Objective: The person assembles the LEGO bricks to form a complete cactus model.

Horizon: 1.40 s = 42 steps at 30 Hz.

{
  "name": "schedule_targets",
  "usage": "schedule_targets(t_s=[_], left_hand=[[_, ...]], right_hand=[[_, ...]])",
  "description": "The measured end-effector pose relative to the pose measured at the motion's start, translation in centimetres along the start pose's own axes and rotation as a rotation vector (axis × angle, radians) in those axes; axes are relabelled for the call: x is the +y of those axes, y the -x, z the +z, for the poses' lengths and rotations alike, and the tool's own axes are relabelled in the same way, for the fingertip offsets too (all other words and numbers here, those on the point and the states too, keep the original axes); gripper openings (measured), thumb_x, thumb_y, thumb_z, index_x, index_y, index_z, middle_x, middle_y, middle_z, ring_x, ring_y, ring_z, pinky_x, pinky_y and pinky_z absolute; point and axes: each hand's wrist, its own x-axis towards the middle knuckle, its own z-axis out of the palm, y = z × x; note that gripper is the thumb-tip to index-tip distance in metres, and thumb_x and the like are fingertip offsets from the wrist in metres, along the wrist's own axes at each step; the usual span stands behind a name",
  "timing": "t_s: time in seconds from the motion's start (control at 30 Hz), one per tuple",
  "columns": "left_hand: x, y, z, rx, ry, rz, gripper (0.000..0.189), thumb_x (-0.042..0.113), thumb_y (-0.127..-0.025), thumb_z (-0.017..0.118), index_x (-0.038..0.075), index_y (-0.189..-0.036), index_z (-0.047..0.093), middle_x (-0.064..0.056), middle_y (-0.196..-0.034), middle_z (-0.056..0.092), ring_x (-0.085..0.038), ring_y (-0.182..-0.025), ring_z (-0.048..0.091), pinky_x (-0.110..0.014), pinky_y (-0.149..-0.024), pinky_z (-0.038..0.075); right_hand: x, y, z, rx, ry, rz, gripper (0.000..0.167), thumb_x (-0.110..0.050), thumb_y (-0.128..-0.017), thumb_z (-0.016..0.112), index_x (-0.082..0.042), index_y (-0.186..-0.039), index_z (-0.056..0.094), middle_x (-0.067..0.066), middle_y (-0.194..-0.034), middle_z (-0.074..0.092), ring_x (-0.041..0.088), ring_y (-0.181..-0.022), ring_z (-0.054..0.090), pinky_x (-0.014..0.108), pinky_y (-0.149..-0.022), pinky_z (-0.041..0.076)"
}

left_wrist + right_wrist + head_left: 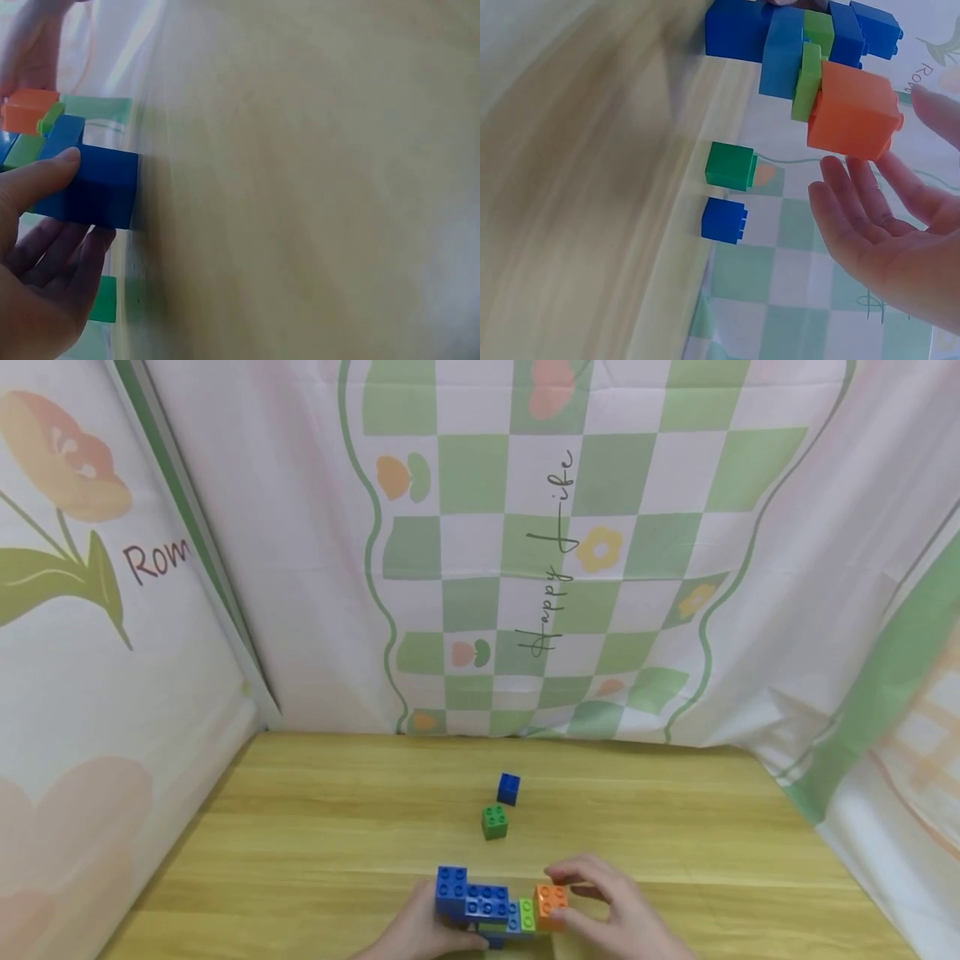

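Observation:
My left hand point(420, 927) holds a joined build of toy building blocks at the table's near edge, its thumb lying on a dark blue block point(109, 184) in the left wrist view. In the build are also a dark blue block point(486, 893) on top, a lighter blue block point(780, 56), a lime green block point(807, 82) and, at the right end, an orange block point(551, 896). Around the orange block my right hand point(618, 910) is spread, fingers loosely bent. In the right wrist view its thumb stands apart from the block, and its index fingertip is close to the underside.
Beyond the hands, a loose green block point(494, 822) and a small blue block point(508, 789) lie on the wooden table point(337, 810). A checked curtain point(540, 552) hangs behind the table, with more printed cloth at both sides.

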Motion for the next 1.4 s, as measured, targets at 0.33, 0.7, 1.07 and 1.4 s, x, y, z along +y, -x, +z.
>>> schedule_targets(t_s=[0.33,0.7,1.07,1.4], left_hand=[[0.2,0.2,-0.2,0.001,-0.007,0.015,0.048,0.019,-0.074,0.085,0.027,-0.118,0.068,0.007,-0.113,0.075,-0.008,-0.103,0.071,-0.025,-0.092,0.057],[0.3,0.3,-0.6,0.029,-0.02,0.086,0.045,0.023,-0.076,0.085,0.023,-0.118,0.068,0.005,-0.112,0.076,-0.004,-0.102,0.07,-0.017,-0.091,0.053],[0.5,0.5,-0.7,0.052,-0.025,0.072,0.041,0.022,-0.076,0.085,0.023,-0.114,0.07,0.006,-0.109,0.076,-0.004,-0.099,0.07,-0.017,-0.09,0.053],[0.3,0.5,-0.6,0.06,-0.038,0.084,0.04,0.022,-0.076,0.085,0.023,-0.113,0.07,0.006,-0.108,0.076,-0.004,-0.099,0.07,-0.019,-0.092,0.053]], right_hand=[[0.2,-1.5,-0.6,0.115,0.082,-0.132,0.026,-0.017,-0.093,0.068,-0.012,-0.118,0.064,0.008,-0.113,0.07,0.002,-0.103,0.065,0.028,-0.083,0.061],[1.4,-4.2,-1.1,0.11,0.078,-0.075,0.027,-0.021,-0.092,0.07,-0.007,-0.114,0.066,0.011,-0.11,0.07,0.016,-0.097,0.069,0.021,-0.08,0.06],[3.3,-7.4,-0.8,0.011,-0.032,0.079,0.039,-0.022,-0.092,0.069,0.004,-0.121,0.061,0.024,-0.118,0.067,0.028,-0.102,0.068,0.026,-0.085,0.06],[5.0,-9.3,0.4,0.004,0.009,0.023,0.037,-0.016,-0.089,0.072,0.008,-0.116,0.062,0.026,-0.112,0.068,0.032,-0.096,0.07,0.026,-0.082,0.061]])
